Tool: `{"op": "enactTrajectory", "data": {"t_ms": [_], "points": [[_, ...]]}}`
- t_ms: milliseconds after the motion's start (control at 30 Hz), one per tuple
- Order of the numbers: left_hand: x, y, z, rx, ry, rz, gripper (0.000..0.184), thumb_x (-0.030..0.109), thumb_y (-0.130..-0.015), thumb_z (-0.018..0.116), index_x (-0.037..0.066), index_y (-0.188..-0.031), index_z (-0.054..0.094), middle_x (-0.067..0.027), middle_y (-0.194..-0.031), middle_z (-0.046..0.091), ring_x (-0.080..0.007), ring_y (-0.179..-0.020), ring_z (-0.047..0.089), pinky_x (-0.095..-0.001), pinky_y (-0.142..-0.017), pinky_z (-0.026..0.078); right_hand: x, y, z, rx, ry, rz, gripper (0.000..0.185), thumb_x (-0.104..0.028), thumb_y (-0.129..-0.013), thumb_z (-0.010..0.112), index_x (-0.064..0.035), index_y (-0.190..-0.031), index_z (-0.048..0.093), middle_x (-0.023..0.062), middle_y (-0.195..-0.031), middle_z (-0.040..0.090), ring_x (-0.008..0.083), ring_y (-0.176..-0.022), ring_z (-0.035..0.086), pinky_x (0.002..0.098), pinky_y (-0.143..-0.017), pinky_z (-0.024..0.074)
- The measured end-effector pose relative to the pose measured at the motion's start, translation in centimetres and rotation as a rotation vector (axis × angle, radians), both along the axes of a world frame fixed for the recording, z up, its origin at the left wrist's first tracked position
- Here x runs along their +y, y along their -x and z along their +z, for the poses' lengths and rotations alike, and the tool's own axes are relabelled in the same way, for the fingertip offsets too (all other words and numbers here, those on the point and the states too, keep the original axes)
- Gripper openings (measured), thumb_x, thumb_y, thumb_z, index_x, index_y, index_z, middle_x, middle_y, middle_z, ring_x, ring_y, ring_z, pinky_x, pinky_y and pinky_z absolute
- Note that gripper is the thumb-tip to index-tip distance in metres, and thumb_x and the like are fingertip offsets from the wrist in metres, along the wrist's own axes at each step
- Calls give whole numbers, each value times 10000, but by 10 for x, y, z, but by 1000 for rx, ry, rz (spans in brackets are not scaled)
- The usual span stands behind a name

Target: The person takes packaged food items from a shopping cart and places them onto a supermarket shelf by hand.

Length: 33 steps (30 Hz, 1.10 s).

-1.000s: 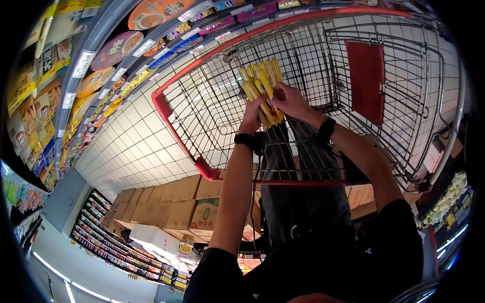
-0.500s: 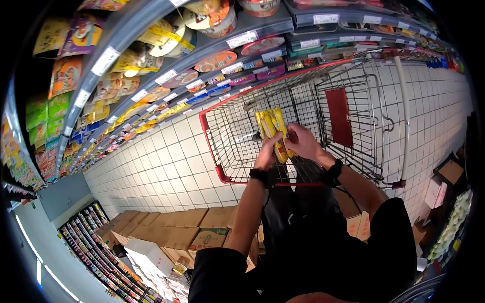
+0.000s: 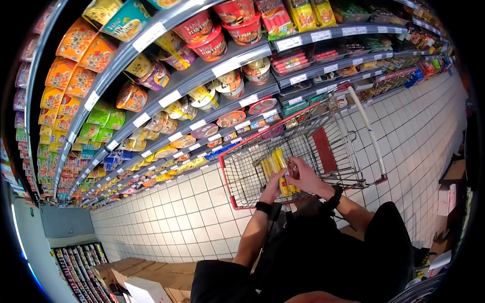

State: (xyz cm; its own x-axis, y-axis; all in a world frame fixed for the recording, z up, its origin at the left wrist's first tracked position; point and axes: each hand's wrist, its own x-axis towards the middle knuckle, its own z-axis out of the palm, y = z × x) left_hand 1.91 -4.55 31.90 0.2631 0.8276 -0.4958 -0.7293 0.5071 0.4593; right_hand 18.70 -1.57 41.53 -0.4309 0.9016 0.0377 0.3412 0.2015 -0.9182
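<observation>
Holding yellow packets (image 3: 277, 162) | left hand (image 3: 273, 186) | right hand (image 3: 306, 178) touching | lettering illegible

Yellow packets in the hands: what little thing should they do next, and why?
Maybe lower the yellow packets gently, both hands around them. The left hand grips them, the right hand is against their side, and the cart's basket looks to be right below. They're several slim packs side by side, so one could slip.
</observation>
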Motion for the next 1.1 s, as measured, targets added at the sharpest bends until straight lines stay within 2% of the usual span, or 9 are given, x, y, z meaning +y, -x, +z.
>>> {"op": "enactTrajectory", "data": {"t_ms": [133,300,367,433,500,533,633,667,1100], "points": [[-18,12,23,3,-64,-61,388,156,-956,626,75,-1302,471,-87,-1110,628,-207,-928,679,-351,-739,610,-29,7,30,-41,144,-10,650,-168,-825,756,-23,-1387,463,107,-1094,516,146,-736,612,284,-662,523],[-50,25,59,-85,-13,-87,393,164,-963,609,56,-1312,465,-108,-1130,631,-225,-980,672,-389,-822,595,-61,21,26,-74,-112,-37,587,-205,-844,744,-20,-1351,512,100,-1083,517,135,-731,600,277,-649,517],[-60,26,78,-103,-31,-135,404,181,-960,613,57,-1316,467,-105,-1131,630,-223,-991,668,-393,-834,590,-76,26,45,-91,110,-38,613,-251,-850,734,-28,-1368,494,113,-1119,509,172,-779,630,309,-732,534],[-70,25,79,-115,-38,-179,415,198,-958,617,57,-1320,469,-102,-1132,629,-221,-1003,665,-398,-846,585,-94,29,52,-90,102,-90,584,-183,-853,730,-15,-1363,501,134,-1168,515,183,-831,625,288,-722,526],[-77,22,74,-71,-24,-187,423,217,-953,624,66,-1323,486,-92,-1144,630,-206,-1014,659,-375,-856,571,-109,31,46,-16,-257,-181,570,-140,-859,711,-5,-1368,492,172,-1266,489,268,-1075,592,336,-895,498],[-80,16,74,-62,-40,-158,400,222,-960,612,74,-1316,506,-85,-1160,631,-187,-1005,657,-342,-854,559,-119,28,49,-47,-246,-175,573,-150,-906,627,18,-1417,431,214,-1400,424,339,-1320,432,380,-1088,366],[-90,-1,89,-54,-138,-160,387,216,-962,608,76,-1312,518,-75,-1158,632,-172,-999,653,-328,-850,553,-136,26,53,-92,-166,-257,621,-218,-947,549,66,-1458,339,241,-1513,315,373,-1394,348,389,-1166,257],[-94,-6,97,-77,-154,-201,377,200,-963,609,73,-1307,522,-70,-1151,634,-169,-997,651,-323,-846,553,-142,21,56,-20,-65,-237,651,-234,-970,475,76,-1496,248,248,-1567,235,361,-1469,213,376,-1195,184],[-108,-118,126,-121,-205,-535,344,156,-953,610,33,-1263,530,-56,-1112,634,-165,-1003,636,-320,-856,538,-203,-71,73,65,-177,-568,631,-120,-960,438,18,-1532,212,193,-1595,216,314,-1484,201,373,-1203,167]]}}
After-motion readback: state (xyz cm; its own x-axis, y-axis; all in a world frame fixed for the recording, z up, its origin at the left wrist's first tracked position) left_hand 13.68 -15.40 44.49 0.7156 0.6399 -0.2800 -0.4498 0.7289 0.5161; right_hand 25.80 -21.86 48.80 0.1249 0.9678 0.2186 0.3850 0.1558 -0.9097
